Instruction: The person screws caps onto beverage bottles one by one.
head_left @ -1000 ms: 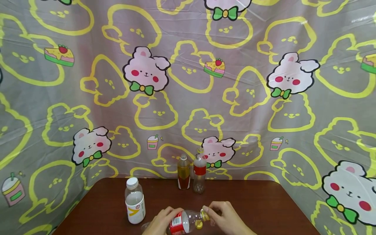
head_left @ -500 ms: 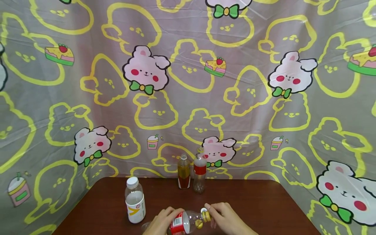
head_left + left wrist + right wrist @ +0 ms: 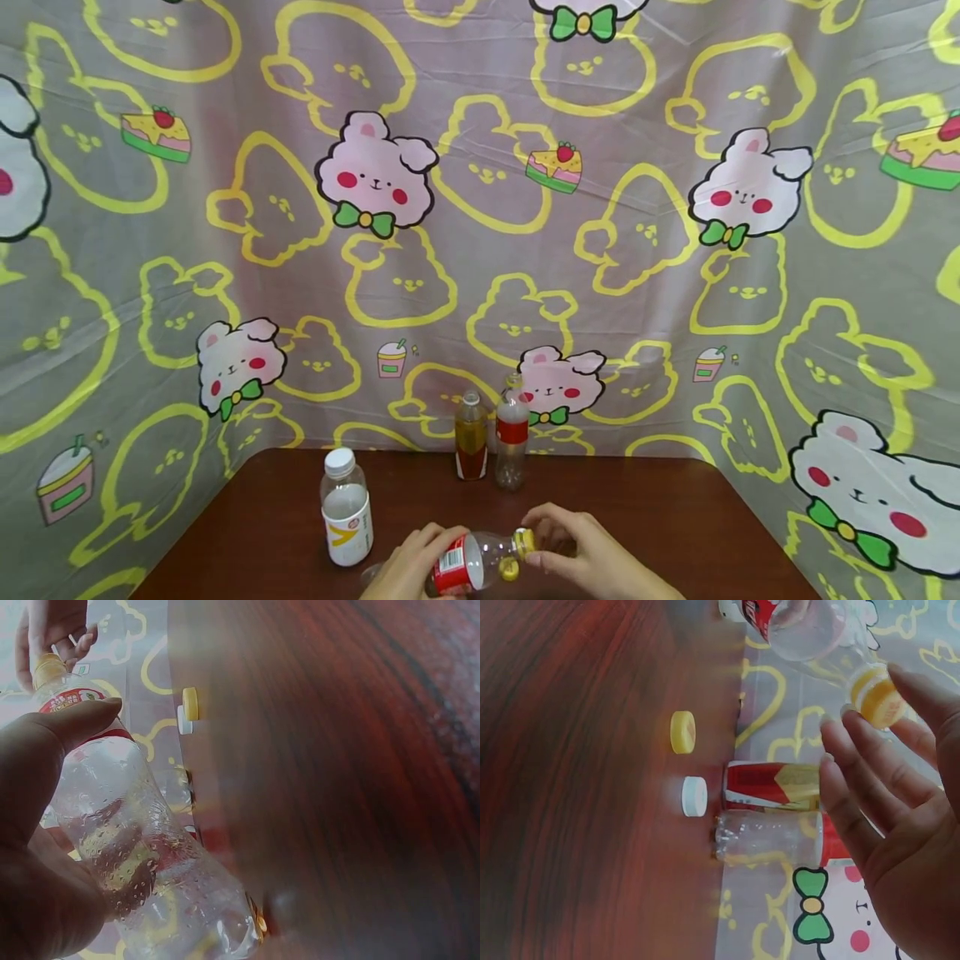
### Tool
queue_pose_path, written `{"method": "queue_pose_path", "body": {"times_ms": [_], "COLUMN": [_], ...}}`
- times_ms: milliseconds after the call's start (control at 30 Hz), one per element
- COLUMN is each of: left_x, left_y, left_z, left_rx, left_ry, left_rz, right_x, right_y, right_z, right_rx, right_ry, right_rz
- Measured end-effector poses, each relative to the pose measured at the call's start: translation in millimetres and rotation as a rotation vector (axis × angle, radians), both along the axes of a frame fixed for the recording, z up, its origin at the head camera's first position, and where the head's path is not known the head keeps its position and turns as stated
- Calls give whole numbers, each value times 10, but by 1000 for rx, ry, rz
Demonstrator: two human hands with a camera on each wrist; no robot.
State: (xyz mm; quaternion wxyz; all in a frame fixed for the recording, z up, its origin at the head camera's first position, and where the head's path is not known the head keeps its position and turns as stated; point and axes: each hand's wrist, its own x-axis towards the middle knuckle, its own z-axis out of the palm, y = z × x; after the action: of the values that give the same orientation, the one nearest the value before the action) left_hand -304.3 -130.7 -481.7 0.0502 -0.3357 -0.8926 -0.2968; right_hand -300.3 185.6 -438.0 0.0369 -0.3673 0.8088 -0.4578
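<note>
My left hand [image 3: 420,560] grips a clear plastic bottle [image 3: 489,557] with a red label around its middle. The bottle lies tilted, its neck pointing right, and water drops cling inside it in the left wrist view. A yellow cap [image 3: 881,701] sits on the neck. Around that cap my right hand [image 3: 588,552] holds its fingers spread and mostly straight; the thumb and index fingertips [image 3: 847,710] are close to it, though light contact is hard to tell. A loose yellow cap [image 3: 682,733] and a white cap [image 3: 694,796] stand on the table beneath.
A white-capped bottle [image 3: 347,521] with a white label stands at the left on the brown table [image 3: 645,500]. Near the back edge stand a bottle with amber contents [image 3: 471,442] and a clear red-labelled bottle [image 3: 512,454]. A patterned curtain [image 3: 465,250] surrounds the table.
My right hand's fingers have spread away from the bottle's cap, which they closely surrounded before. The left hand and its bottle stay nearly in place. The head view has shifted slightly.
</note>
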Motion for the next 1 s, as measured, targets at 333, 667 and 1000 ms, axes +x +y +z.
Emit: {"method": "queue_pose_path", "body": {"times_ms": [333,667,1000], "left_x": [-24,-40,-36], "left_y": [-13,-9,-21], "left_z": [-23,-30,-30], "left_rx": [6,10,16], "left_ry": [-57,-32,-20], "left_rz": [-9,-28,-25], "right_x": [-36,-9,-1], "right_y": [-57,-137,-16], "right_z": [-83,-119,-12], "right_rx": [-28,17,42], "right_ry": [58,5,-10], "right_rz": [-18,-135,7]}}
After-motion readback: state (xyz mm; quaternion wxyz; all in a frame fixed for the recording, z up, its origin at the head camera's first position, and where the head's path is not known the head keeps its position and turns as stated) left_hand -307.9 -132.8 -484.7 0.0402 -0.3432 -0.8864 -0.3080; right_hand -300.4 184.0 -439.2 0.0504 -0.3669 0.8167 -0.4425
